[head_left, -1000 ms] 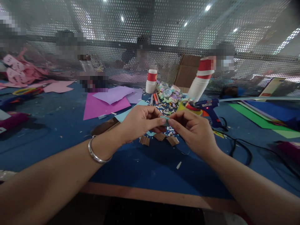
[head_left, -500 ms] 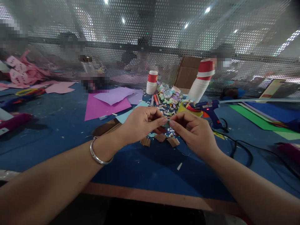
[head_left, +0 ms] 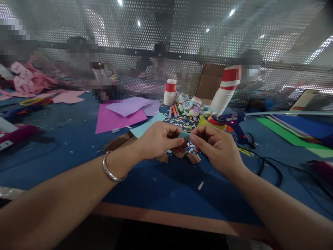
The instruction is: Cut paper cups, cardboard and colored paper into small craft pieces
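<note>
Both my hands meet over the middle of the blue table (head_left: 65,146). My left hand (head_left: 158,140), with a silver bangle on its wrist, pinches one end of a small light-blue paper piece (head_left: 184,135). My right hand (head_left: 217,147) pinches the other end with fingers curled. Under the hands lie several small brown folded paper bits (head_left: 194,158) and a scatter of paper scraps. A light-blue paper sheet (head_left: 145,127) lies just behind my left hand.
A blue glue gun (head_left: 234,121) with a black cord (head_left: 270,166) lies to the right. Magenta and lilac sheets (head_left: 117,116) lie at back left. Paper cup stacks (head_left: 225,88), tape rolls (head_left: 188,104), a cardboard box (head_left: 208,81) and a perforated screen stand behind. Green and blue sheets (head_left: 291,133) lie far right.
Both hands have shifted slightly down and right in the view while staying pinched on the light-blue piece. Nothing else moved.
</note>
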### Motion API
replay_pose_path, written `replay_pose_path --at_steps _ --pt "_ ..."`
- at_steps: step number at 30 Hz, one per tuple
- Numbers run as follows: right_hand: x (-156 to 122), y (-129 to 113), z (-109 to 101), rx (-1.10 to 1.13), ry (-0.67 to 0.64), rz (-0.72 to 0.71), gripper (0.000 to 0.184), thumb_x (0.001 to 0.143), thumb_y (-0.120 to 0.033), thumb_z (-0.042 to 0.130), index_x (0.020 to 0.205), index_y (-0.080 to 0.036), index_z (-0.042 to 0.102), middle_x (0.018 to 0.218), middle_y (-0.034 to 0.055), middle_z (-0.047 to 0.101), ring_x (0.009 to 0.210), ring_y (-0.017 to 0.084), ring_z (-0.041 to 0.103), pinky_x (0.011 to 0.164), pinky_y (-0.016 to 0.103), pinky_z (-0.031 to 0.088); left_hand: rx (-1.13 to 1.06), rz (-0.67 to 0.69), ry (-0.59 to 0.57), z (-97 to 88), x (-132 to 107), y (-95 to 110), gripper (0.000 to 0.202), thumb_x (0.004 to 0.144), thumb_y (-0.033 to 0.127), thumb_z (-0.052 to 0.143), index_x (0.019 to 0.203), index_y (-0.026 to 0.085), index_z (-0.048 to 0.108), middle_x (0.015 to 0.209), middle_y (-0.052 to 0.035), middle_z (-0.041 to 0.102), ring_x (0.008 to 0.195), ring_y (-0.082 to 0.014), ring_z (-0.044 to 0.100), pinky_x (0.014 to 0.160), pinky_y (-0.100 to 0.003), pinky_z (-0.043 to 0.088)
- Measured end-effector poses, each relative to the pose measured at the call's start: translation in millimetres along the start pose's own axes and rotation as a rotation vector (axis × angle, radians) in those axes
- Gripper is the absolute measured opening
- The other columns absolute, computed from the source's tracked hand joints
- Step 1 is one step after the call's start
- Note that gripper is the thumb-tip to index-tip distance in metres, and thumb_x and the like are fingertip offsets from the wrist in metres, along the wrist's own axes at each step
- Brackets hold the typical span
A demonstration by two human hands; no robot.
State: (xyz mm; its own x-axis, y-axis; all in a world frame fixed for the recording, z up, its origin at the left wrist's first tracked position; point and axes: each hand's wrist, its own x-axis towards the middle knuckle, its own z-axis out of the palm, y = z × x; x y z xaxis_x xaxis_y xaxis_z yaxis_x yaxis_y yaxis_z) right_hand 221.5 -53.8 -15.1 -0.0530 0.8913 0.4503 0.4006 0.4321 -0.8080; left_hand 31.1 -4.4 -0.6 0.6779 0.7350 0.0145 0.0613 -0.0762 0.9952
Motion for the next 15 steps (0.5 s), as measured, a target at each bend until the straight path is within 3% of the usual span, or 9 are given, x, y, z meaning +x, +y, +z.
replay_pose_path --at_steps 3,6,8,12,15 --pt "0.7 -0.3 -1.5 0.001 -0.016 0.029 0.015 0.088 -0.031 0.068 0.08 -0.018 0.067 0.064 -0.0015 0.061 0.055 0.012 0.053 0.051 0.024 0.043 0.161 0.084 0.014 0.4 -2.2 3.0 0.014 0.089 0.023 0.069 0.078 0.014 0.065 0.075 -0.0043 0.074 0.071 -0.0146 0.073 0.068 -0.025 0.06" --pt "1.2 -1.5 -4.5 0.014 -0.04 0.053 0.016 0.087 -0.032 0.069 0.078 -0.019 0.067 0.064 -0.0014 0.06 0.056 0.012 0.053 0.052 0.025 0.044 0.49 0.265 0.075 1.6 -4.5 5.7 0.019 0.09 0.023 0.066 0.073 0.016 0.062 0.071 -0.0016 0.07 0.067 -0.0116 0.066 0.062 -0.021 0.052" --pt "1.3 -2.0 -6.5 0.039 -0.042 0.048 0.016 0.088 -0.031 0.068 0.078 -0.019 0.066 0.063 -0.0019 0.06 0.056 0.012 0.054 0.054 0.025 0.044 0.563 0.316 0.091 2.4 -3.9 4.8 0.02 0.091 0.026 0.066 0.073 0.017 0.062 0.07 -0.0008 0.068 0.064 -0.0109 0.062 0.06 -0.021 0.049" --pt "1.5 -1.7 -9.2 0.051 -0.025 0.065 0.014 0.087 -0.031 0.069 0.078 -0.02 0.066 0.062 -0.0022 0.06 0.054 0.012 0.054 0.053 0.025 0.044 0.179 0.226 0.023 2.2 2.2 -1.7 0.019 0.088 0.033 0.072 0.089 0.016 0.063 0.079 -0.0023 0.072 0.07 -0.013 0.068 0.067 -0.025 0.057" --pt "1.7 -0.7 -10.3 0.04 -0.041 0.078 0.014 0.086 -0.031 0.07 0.078 -0.02 0.066 0.062 -0.0018 0.06 0.054 0.012 0.054 0.053 0.026 0.044 0.015 0.161 0.012 1.1 5.2 -3.4 0.028 0.078 0.034 0.083 0.085 0.014 0.064 0.078 -0.0029 0.073 0.072 -0.0131 0.07 0.07 -0.024 0.059"
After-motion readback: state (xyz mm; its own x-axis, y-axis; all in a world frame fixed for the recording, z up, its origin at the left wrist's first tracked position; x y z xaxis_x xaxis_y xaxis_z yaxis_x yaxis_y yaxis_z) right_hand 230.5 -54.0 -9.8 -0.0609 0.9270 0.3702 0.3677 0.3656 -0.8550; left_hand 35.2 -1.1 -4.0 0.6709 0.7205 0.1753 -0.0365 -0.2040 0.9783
